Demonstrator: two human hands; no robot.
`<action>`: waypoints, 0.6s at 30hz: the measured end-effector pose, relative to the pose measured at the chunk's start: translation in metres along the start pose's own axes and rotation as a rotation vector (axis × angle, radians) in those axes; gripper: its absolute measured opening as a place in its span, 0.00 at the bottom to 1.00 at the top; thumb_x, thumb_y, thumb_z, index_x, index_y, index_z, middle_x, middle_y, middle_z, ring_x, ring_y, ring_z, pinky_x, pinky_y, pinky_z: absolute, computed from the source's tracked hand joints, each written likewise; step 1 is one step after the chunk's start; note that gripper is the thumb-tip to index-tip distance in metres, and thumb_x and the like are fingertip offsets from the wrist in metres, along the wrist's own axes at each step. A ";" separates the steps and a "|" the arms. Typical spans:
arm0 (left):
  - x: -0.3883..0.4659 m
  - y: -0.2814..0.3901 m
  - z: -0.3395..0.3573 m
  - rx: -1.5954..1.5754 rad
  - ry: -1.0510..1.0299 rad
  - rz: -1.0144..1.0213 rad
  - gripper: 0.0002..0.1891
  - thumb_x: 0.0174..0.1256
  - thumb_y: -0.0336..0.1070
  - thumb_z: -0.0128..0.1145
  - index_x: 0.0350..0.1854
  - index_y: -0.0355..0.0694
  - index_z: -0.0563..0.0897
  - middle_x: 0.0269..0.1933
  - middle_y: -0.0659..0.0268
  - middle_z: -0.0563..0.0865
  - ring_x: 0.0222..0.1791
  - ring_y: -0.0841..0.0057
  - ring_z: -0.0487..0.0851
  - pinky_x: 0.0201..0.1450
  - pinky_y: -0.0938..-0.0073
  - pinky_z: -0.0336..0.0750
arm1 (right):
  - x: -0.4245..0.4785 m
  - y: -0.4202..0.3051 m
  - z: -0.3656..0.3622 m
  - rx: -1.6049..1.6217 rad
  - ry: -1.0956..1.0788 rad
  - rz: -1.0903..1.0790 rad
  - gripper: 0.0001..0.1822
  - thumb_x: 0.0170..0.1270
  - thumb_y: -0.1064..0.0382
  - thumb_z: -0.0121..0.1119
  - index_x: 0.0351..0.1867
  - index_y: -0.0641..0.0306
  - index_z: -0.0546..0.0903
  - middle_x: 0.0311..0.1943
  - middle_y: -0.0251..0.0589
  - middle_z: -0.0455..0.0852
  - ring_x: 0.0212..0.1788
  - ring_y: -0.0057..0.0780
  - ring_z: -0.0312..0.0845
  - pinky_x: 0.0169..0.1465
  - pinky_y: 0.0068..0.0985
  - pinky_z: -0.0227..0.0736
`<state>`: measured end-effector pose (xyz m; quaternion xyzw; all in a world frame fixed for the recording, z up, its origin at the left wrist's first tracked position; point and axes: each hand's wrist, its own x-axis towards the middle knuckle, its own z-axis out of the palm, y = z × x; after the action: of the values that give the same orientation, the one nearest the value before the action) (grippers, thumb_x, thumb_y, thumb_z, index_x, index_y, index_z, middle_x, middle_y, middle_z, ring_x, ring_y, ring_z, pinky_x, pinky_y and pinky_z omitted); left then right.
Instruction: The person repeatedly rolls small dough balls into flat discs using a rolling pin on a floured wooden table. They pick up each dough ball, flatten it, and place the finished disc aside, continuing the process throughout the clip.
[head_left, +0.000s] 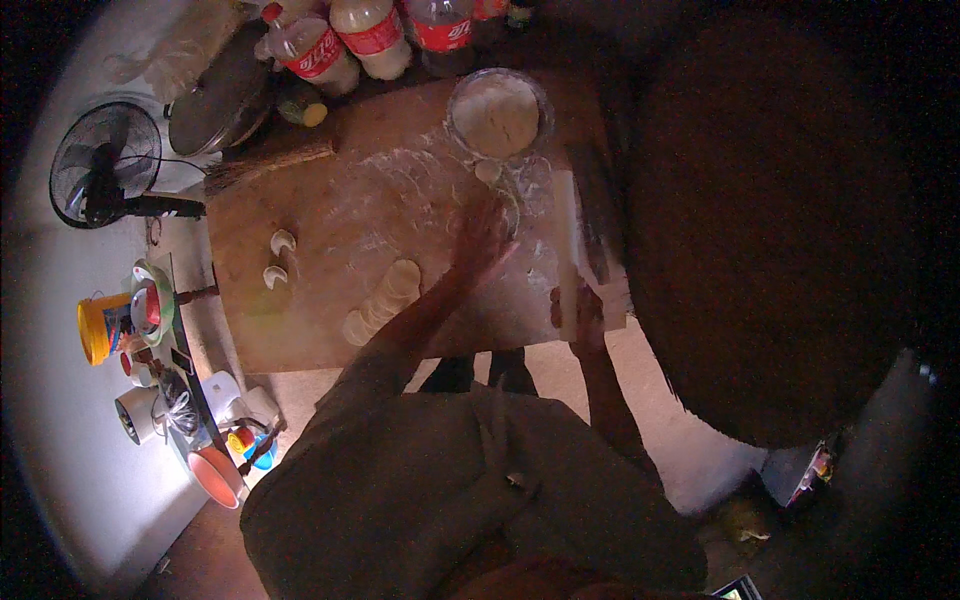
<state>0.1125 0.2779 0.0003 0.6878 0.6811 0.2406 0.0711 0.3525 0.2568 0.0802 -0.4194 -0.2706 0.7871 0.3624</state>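
Observation:
On the floured wooden board (315, 202), my left hand (484, 234) is over a thin, round, pale shape, probably a dough wrapper; its fingers are blurred. My right hand (579, 307) grips the near end of a pale wooden rolling pin (565, 225), which points away from me. A small dough ball (487, 172) sits beyond my left hand, just below a clear bowl (500, 112) of flour with dough. Overlapping dough wrappers (382, 300) lie left of my left forearm. Two folded crescent dumplings (282, 241) rest near the board's left side.
Large plastic bottles (371, 37) with red labels stand behind the board. A straw whisk broom (277, 159) lies along its back left edge. A black fan (106, 165), a lidded pan (217, 112) and a shelf with a yellow bucket (94, 331) are at left. A large dark surface fills the right.

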 end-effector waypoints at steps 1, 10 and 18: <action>0.005 0.007 0.003 -0.002 -0.038 0.012 0.44 0.57 0.50 0.71 0.73 0.33 0.66 0.75 0.49 0.65 0.77 0.52 0.61 0.76 0.43 0.56 | 0.001 -0.005 0.006 -0.027 0.014 -0.020 0.22 0.78 0.42 0.50 0.53 0.59 0.77 0.31 0.36 0.82 0.24 0.21 0.74 0.25 0.23 0.69; -0.033 -0.009 -0.041 -0.026 -0.141 -0.076 0.39 0.67 0.40 0.63 0.78 0.36 0.61 0.81 0.51 0.57 0.81 0.46 0.52 0.79 0.40 0.46 | 0.038 -0.012 -0.018 -1.004 0.071 -0.112 0.22 0.72 0.50 0.64 0.57 0.64 0.80 0.44 0.47 0.87 0.44 0.39 0.84 0.49 0.37 0.80; 0.004 -0.049 -0.069 0.080 -0.166 0.014 0.40 0.69 0.43 0.63 0.78 0.37 0.59 0.79 0.52 0.61 0.80 0.49 0.54 0.80 0.38 0.42 | 0.104 0.020 -0.006 -1.674 -0.142 -0.649 0.25 0.66 0.64 0.64 0.65 0.60 0.77 0.63 0.50 0.79 0.65 0.50 0.73 0.68 0.43 0.69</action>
<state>0.0388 0.2685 0.0409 0.7124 0.6772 0.1557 0.0983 0.3110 0.3285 0.0146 -0.3995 -0.8822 0.2155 0.1254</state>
